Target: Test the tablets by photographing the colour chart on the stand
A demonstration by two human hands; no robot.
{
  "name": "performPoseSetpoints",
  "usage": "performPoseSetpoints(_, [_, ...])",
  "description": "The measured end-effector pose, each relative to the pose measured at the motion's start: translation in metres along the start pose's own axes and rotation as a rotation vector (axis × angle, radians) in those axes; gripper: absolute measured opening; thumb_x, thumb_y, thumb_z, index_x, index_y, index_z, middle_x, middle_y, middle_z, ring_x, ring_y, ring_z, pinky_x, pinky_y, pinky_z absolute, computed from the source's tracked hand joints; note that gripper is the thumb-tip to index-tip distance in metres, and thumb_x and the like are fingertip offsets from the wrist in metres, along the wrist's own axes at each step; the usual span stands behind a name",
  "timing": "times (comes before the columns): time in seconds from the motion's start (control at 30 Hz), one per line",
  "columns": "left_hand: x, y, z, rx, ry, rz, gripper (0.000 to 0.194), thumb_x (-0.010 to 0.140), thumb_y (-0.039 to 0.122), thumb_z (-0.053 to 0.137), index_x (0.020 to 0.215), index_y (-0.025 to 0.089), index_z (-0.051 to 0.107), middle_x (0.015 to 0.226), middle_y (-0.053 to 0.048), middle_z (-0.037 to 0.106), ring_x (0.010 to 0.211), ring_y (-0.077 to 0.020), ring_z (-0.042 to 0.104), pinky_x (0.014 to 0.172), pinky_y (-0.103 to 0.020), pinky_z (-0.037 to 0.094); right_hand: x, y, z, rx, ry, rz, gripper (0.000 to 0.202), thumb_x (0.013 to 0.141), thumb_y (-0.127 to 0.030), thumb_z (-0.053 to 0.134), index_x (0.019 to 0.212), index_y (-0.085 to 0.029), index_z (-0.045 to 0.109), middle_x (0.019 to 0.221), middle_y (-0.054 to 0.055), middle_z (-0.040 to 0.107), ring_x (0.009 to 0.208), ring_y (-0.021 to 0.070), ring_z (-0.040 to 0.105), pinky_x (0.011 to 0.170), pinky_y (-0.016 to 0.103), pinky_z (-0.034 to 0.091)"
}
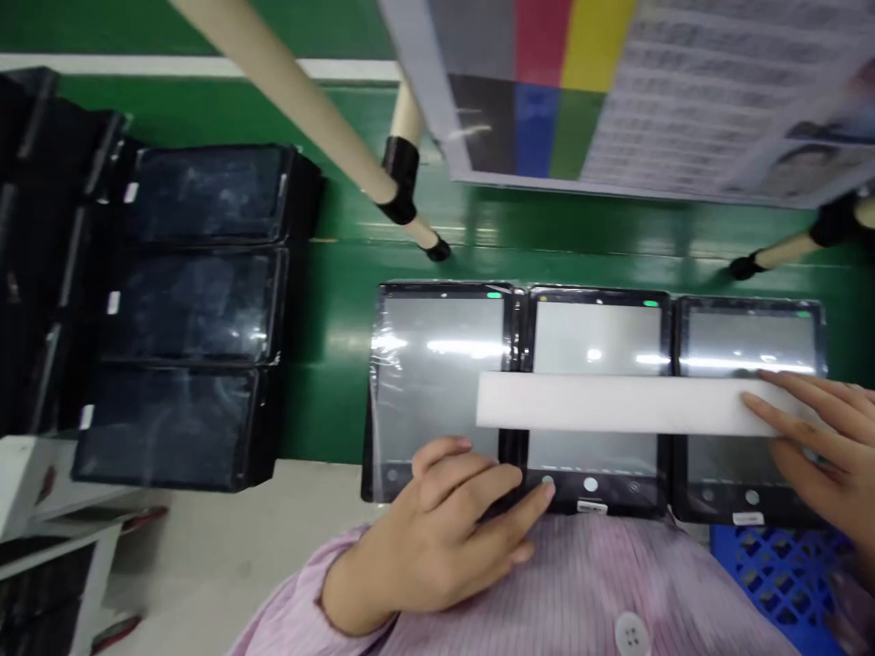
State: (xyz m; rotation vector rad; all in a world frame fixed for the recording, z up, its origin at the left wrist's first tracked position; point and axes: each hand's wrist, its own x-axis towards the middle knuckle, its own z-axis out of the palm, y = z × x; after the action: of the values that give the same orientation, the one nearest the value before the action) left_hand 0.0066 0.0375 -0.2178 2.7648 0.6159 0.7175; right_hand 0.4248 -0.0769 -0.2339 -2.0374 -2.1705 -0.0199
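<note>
Three tablets lie side by side in front of me with lit grey screens: the left tablet (437, 364), the middle tablet (594, 465) and the right tablet (725, 469). Across them lies a long white foam strip (608, 403), reaching from the left tablet's edge over the right one. My right hand (830, 446) grips the strip's right end, fingers over it and the thumb side below. Holding nothing, my left hand (455, 528) is over the lower left tablet, index finger stretched to the middle tablet's lower left corner and the other fingers loosely bent.
Stacks of dark-screened tablets (184, 305) stand to the left on the green surface (334, 364). A sheet with colour blocks and fine lines (615, 100) hangs above, near a beige pipe frame (293, 91). Below right is a blue plastic basket (779, 583); a white cart (41, 501) is lower left.
</note>
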Motion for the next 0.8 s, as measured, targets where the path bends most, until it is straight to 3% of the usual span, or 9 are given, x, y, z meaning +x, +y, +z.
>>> performPoseSetpoints(0.13, [0.024,0.019,0.021,0.0,-0.123,0.044,0.026,0.097,0.024,0.069,0.122,0.024,0.076,0.105,-0.009,0.068,0.105,-0.0261,0.056,0.101,-0.044,0.047,0.008,-0.004,-0.001,0.024,0.057,-0.126,0.052,0.098,-0.012,0.061,0.143,-0.039,0.062,0.141,0.011,0.069,0.123,0.0348,0.07,0.102,0.059,0.043])
performPoseSetpoints(0.2, [0.039,0.032,0.035,-0.006,-0.176,0.06,0.032,0.096,0.023,0.072,0.128,0.028,0.074,0.11,-0.009,0.069,0.109,-0.0273,0.056,0.105,-0.045,0.045,0.007,0.0,-0.002,0.028,0.062,-0.133,0.041,0.098,-0.01,0.06,0.133,-0.032,0.07,0.14,0.012,0.07,0.123,0.033,0.07,0.101,0.056,0.042])
performPoseSetpoints(0.43, [0.091,0.078,0.078,0.018,-0.279,0.196,0.038,0.1,0.025,0.07,0.138,0.031,0.071,0.118,-0.009,0.071,0.112,-0.0276,0.057,0.109,-0.047,0.041,-0.009,0.042,-0.005,0.099,-0.006,0.002,0.051,0.095,-0.011,0.057,0.133,-0.041,0.071,0.148,0.0,0.066,0.128,0.0283,0.065,0.108,0.053,0.04])
performPoseSetpoints(0.6, [0.109,0.102,0.102,0.015,-0.326,0.245,0.038,0.1,0.03,0.071,0.138,0.029,0.07,0.118,-0.01,0.071,0.109,-0.0287,0.056,0.104,-0.047,0.043,-0.013,0.058,-0.003,0.159,-0.029,0.016,0.056,0.092,-0.009,0.056,0.136,-0.041,0.071,0.151,-0.001,0.064,0.128,0.0306,0.063,0.109,0.056,0.038])
performPoseSetpoints(0.7, [0.114,0.108,0.106,0.06,-0.358,0.245,0.035,0.099,0.03,0.071,0.134,0.025,0.073,0.115,-0.011,0.071,0.105,-0.029,0.056,0.1,-0.047,0.044,-0.012,0.058,0.001,0.183,-0.013,0.001,0.058,0.09,-0.007,0.056,0.136,-0.039,0.072,0.15,0.0,0.064,0.128,0.0297,0.062,0.107,0.054,0.036])
performPoseSetpoints(0.8, [0.115,0.106,0.098,0.04,-0.348,0.284,0.034,0.105,0.033,0.062,0.136,0.024,0.071,0.112,-0.011,0.069,0.106,-0.0298,0.054,0.1,-0.048,0.044,-0.012,0.057,0.004,0.212,0.009,-0.008,0.059,0.09,-0.004,0.054,0.134,-0.038,0.072,0.149,0.001,0.065,0.129,0.0286,0.061,0.107,0.053,0.035])
